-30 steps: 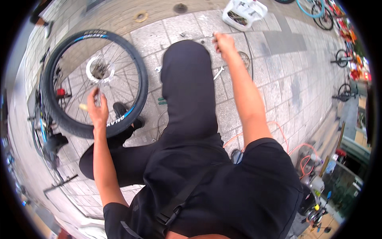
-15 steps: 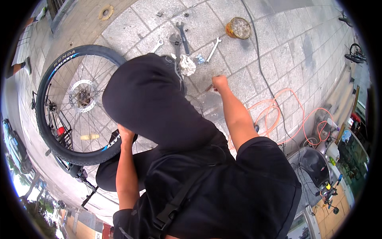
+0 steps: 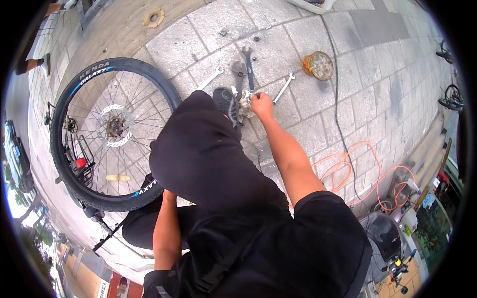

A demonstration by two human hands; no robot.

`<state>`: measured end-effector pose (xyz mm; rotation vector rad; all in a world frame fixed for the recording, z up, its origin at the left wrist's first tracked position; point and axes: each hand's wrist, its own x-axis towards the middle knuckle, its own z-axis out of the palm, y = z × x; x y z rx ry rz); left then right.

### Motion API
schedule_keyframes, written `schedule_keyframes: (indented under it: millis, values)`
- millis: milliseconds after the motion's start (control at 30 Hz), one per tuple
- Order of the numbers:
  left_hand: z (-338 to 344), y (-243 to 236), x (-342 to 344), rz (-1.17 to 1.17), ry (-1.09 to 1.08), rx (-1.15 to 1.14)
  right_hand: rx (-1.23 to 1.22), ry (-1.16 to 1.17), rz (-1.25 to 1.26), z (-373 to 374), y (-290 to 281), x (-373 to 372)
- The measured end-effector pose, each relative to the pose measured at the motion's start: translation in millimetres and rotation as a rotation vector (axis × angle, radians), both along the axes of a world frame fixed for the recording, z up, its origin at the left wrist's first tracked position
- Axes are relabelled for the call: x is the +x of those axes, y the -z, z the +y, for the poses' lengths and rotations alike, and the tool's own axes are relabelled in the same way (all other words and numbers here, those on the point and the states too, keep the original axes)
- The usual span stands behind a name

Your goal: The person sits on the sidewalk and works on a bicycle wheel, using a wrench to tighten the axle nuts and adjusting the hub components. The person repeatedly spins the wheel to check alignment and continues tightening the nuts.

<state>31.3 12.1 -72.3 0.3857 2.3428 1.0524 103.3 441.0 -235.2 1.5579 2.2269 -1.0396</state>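
Note:
My right hand [image 3: 261,104] is closed at a crumpled white rag [image 3: 244,108] beside my shoe [image 3: 224,103]; whatever its fingers hold is unclear. Around it lie a large adjustable wrench [image 3: 238,71], a dark open-end wrench [image 3: 250,67] and two silver spanners [image 3: 211,78] [image 3: 284,88]. My left hand [image 3: 169,194] is mostly behind my bent knee, near the lower edge of a bicycle wheel [image 3: 60,144] with a silver disc rotor, its fingers hidden. A pale yellow bar [image 3: 118,177] shows through the spokes.
A round tin [image 3: 316,65], black cable [image 3: 337,94] and orange hose [image 3: 367,143] lie to the right. A helmet [image 3: 382,237] and clutter sit lower right. A white container [image 3: 310,5] is at the top. Parked bicycles [image 3: 449,99] line the edge; another person's leg [image 3: 31,65] shows left.
My right hand has moved forward to the rag. My left hand has moved from over the spokes to behind my knee, which has shifted left. The view has also shifted.

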Motion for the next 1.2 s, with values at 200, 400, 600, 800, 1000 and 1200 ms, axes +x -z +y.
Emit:
schedule_keyframes:
  millis: [200, 400, 600, 800, 1000, 1200]
  values:
    - [20.2, -15.8, 5.5, -0.064, -0.129, 0.124, 0.012, -0.167, -0.177, 33.8, -18.2, -77.8]
    - [36.6, -12.5, -1.8, -0.256, -0.508, 0.285, 0.001, -0.219, -0.268, 33.3, -10.2, -93.0]
    - [66.3, -16.2, -30.3, -0.282, -0.652, 0.112, -0.036, -0.131, -0.256, 29.3, -0.8, -92.1]
    - [84.7, 16.0, -96.9, -0.044, -0.554, 0.114, -0.302, -0.094, 0.301, 19.3, 1.9, -96.8]
    - [178.2, -9.2, -187.9, -0.065, -0.358, 0.244, -0.483, -0.598, 0.567, -43.4, -102.2, -170.1]
    - [184.3, -8.0, -211.7, -0.168, -0.449, 0.427, -0.567, -0.632, 0.715, -64.9, -115.8, -200.2]
